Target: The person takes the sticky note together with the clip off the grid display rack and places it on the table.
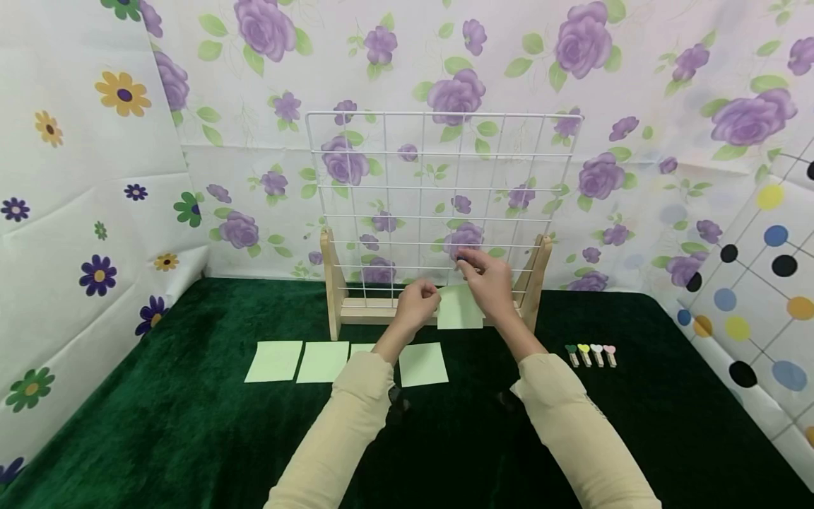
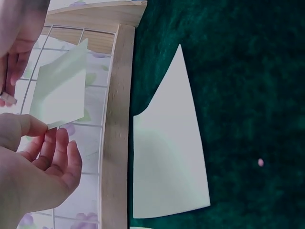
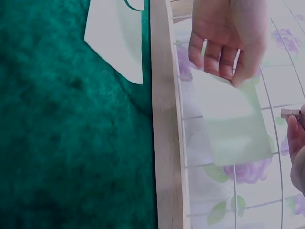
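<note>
In front of a white wire grid rack [image 1: 421,189] my left hand [image 1: 416,302] pinches a pale green square paper note [image 1: 461,311] by its edge between thumb and index finger. The note stands in front of the lower grid wires. My right hand [image 1: 492,279] is just above and right of the note, holding a small wooden clothespin [image 3: 289,113] with a blue top. The left wrist view also catches the pale end of that clothespin [image 2: 8,98] beside the right fingers. The clothespin is apart from the note in the right wrist view.
Wooden feet [image 1: 333,286] hold the rack on a dark green cloth [image 1: 191,396]. Several more pale green notes [image 1: 273,362] lie in a row at front left, one partly hidden by the left arm. Several small clothespins [image 1: 598,355] with coloured heart tops lie at right.
</note>
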Tool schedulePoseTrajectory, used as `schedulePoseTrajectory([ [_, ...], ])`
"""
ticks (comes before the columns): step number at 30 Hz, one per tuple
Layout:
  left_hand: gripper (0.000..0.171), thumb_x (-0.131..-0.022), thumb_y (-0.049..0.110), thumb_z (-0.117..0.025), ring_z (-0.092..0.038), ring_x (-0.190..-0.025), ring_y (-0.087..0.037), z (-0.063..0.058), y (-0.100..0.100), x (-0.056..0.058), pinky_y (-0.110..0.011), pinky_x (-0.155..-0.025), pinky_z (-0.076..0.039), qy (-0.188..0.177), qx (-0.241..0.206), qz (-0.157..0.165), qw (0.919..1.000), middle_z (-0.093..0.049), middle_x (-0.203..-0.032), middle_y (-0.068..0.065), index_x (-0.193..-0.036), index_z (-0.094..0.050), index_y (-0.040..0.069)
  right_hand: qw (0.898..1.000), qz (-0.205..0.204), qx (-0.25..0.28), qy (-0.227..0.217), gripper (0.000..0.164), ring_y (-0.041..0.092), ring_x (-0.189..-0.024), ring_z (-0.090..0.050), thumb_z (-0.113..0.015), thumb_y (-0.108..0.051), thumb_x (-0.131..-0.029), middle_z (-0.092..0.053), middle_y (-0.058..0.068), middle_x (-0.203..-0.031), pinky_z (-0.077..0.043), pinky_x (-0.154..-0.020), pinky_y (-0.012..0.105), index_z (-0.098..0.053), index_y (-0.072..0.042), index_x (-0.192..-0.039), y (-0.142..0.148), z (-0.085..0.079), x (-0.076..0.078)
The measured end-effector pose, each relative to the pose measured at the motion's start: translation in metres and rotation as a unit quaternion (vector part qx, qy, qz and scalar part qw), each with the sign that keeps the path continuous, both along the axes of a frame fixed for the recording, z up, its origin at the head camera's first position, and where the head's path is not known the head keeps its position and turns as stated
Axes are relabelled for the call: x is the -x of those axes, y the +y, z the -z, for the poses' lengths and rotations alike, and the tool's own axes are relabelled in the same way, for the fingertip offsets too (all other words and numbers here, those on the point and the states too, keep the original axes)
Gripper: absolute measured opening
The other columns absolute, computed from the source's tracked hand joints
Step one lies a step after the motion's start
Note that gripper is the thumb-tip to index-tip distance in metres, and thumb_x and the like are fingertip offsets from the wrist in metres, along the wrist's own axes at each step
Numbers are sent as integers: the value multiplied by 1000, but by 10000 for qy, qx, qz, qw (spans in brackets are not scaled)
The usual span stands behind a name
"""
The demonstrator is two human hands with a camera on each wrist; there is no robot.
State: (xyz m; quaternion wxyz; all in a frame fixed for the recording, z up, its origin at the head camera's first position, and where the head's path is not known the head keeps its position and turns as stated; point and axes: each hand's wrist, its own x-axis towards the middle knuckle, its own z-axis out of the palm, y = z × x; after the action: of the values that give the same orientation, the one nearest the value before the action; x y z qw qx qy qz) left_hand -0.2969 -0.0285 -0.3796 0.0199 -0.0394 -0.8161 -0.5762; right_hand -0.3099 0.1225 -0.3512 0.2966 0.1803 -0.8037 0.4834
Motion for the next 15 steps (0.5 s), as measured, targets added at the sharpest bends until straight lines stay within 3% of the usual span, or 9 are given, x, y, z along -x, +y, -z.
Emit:
schedulePoseTrajectory([
  [3,12,-94,8,-54,-59,-85,-24,2,-2,-1,-32,-70,-48,-139,-128,52,9998,-58,-92,-9,-101,-61,0,9998,-194,50,-52,18,24,-92,-68,-66,-2,-90,-71,13,-102,-55,-78,36,-71,2,-107,6,3,-5],
  [9,14,-95,10,-55,-61,-97,-34,5,-7,-4,-43,-83,-50,-408,-549,250,9973,-60,-98,-11,-102,-61,-1,9961,-725,254,-428,16,23,-93,-67,-67,0,-88,-70,12,-103,-52,-78,23,-70,0,-104,20,6,-15],
  [12,13,-95,10,-57,-61,-97,-32,6,-9,-6,-41,-84,-50,-471,-672,351,9960,-60,-98,-9,-102,-61,0,9945,-787,91,-691,17,25,-91,-65,-68,-2,-89,-69,14,-103,-50,-77,22,-70,1,-105,28,9,-21],
  [15,14,-95,11,-57,-59,-90,-25,6,-12,-10,-38,-81,-51,-503,-715,462,9951,-60,-95,-8,-103,-62,0,9924,-734,-174,-974,22,24,-91,-65,-70,-8,-89,-67,13,-107,-51,-78,28,-70,0,-110,35,12,-26],
])
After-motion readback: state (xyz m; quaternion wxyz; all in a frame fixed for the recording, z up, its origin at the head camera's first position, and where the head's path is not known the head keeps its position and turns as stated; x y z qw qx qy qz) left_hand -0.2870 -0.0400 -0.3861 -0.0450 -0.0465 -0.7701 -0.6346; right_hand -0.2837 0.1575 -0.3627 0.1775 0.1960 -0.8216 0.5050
